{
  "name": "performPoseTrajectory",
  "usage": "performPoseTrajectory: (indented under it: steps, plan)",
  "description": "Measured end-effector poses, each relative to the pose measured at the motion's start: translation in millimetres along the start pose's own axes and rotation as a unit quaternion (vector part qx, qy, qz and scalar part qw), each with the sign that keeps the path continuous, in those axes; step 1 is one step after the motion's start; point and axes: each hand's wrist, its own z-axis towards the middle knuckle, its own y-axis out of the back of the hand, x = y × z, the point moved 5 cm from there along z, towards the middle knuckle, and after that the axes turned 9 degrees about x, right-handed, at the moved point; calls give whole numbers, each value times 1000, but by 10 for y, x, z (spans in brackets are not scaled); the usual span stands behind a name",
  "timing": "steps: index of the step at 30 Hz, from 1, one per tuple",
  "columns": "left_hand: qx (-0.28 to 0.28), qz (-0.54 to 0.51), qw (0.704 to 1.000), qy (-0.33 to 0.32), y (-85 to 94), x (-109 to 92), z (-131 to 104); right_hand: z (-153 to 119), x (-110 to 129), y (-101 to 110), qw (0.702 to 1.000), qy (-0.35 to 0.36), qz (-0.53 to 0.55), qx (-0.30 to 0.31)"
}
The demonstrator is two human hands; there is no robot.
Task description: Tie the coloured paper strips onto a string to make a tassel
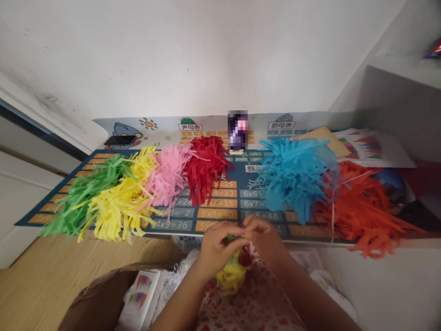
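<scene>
Before worktop [227, 202], left hand [217, 248] grasps yellow tassel [231, 278]; right hand [264, 238] at its top, hold indeterminate. Apparent step: top adjustment; next requires steadiness.

Hands [215, 246] face gap between red tassels [206, 168], blue tassels [294, 172]

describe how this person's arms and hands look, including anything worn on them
The left hand and right hand are ungloved. The left forearm and right forearm show no sleeves, watch or bracelet. Rings are too small to tell. Between the forearms is a pale, red-patterned fabric, apparently clothing.
</scene>
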Motion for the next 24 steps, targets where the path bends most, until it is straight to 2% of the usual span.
performPoseTrajectory:
  steps: [4,9,12,16,21,24]
  plan:
    - [1,9,1000,26,-1,46,-26,-5,36,7,999,13,-31,-4]
    - [13,2,1000,11,24,32,-14,2,132,55,997,47,-47,-43]
    - [-9,-43,999,20,20,46,-13,12,149,61,996,44,-57,-52]
    - [-43,-50,997,33,-20,47,-4,17,141,31,994,59,-79,-46]
    - [-53,-144,979,133,-74,165,13,8,114,25,994,37,-79,-61]
    - [-66,-203,962,173,-74,246,17,153,248,38,990,17,-136,-27]
